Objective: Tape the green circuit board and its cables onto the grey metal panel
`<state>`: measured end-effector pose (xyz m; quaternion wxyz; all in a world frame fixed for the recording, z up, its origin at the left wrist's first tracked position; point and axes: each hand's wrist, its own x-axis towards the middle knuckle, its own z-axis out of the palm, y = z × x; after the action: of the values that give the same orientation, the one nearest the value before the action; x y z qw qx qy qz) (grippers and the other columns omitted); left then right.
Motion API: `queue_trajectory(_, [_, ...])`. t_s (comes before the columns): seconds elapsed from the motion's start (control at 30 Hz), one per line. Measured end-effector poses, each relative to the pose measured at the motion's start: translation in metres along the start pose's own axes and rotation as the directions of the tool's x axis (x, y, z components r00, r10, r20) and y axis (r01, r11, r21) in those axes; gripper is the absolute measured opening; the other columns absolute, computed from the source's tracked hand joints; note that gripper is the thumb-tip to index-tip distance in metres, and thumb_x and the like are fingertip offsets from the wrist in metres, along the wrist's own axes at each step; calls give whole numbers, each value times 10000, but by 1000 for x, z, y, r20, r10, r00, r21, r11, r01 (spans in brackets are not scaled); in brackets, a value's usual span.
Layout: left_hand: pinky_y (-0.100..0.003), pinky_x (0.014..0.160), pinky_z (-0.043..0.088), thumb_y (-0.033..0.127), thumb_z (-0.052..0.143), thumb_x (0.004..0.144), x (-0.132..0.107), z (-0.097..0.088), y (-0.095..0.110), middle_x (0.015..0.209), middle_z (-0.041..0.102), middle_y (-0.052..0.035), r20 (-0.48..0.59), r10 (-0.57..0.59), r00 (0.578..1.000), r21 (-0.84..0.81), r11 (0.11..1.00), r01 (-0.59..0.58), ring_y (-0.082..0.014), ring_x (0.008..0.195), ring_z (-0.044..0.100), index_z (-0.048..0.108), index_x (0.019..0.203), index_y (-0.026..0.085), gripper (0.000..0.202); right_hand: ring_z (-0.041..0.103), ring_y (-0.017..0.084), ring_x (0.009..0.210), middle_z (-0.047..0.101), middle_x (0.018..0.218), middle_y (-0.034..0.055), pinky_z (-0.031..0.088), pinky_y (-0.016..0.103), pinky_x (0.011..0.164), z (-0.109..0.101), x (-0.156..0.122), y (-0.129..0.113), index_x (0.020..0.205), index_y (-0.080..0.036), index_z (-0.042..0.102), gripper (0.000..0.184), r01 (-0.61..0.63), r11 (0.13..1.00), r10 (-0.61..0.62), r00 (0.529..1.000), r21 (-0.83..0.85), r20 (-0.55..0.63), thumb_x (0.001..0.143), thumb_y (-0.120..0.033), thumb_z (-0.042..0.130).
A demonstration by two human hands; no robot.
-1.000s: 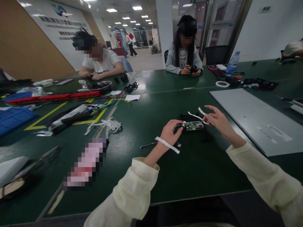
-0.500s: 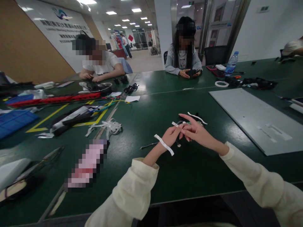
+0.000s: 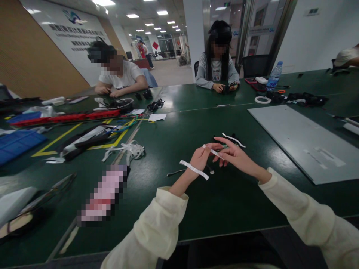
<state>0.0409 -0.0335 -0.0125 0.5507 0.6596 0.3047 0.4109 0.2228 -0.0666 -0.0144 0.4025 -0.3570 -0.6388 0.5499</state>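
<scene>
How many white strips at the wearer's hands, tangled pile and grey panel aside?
3: one strip across the wrist of the left hand, another strip spanning to the right hand, a third strip just beyond that hand. More may be hidden beneath the hands.

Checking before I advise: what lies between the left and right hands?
In the head view, a white strip spans from the left hand to the right hand.

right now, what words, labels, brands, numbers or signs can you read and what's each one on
Nothing reads with certainty.
Wall sign: Chinese characters and Latin letters, too blurred.
Glass door: lettering, too small.
Bottle label: too small.
Shirt print: too blurred.
White strip in the right hand: any marks too small.
</scene>
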Motion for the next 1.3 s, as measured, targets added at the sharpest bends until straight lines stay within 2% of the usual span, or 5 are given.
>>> queue_trajectory(0.23, [-242,625,475,478,508,894,3,-11,1,510,479,39,-248,-149,957,-293,953,72,-105,530,545,648,812,138,376,597,230,1084,628,1165,86,477,430,944,-42,6,17,1294,-226,498,434,-2,854,-239,887,-521,-396,891,-387,509])
queue_trajectory(0.43, [-184,476,383,441,627,818,0,-14,7,461,294,97,-134,-315,940,-522,828,204,-48,400,356,577,699,145,322,339,328,1353,363,1462,155,309,533,1094,-70,1,42,1455,-187,327,791,-171,593,-109,951,-787,-290,803,-556,580])
queue_trajectory(0.93, [-145,329,186,156,670,737,10,-42,-11,831,619,-45,-332,-447,830,-469,842,266,17,412,347,683,812,109,90,564,259,1121,576,1220,80,436,494,1003,-48,3,39,1457,-274,298,779,-80,724,-188,933,-686,-307,779,-412,655])
queue_trajectory(1.13, [-181,564,469,190,602,810,11,-30,-7,981,669,-120,-334,-459,823,-442,848,293,-121,744,638,689,885,110,139,508,285,1216,423,1388,89,458,510,994,-36,4,39,1481,-336,215,900,-23,847,-253,862,-531,-440,728,-355,708])
queue_trajectory(1.3, [-159,417,342,248,569,849,7,-23,-1,894,679,-66,-356,-450,819,-324,882,344,-65,548,558,673,964,154,182,441,294,1283,286,1489,69,485,503,981,-19,-2,23,1477,-367,196,891,46,888,-282,841,-458,-462,742,-323,699])
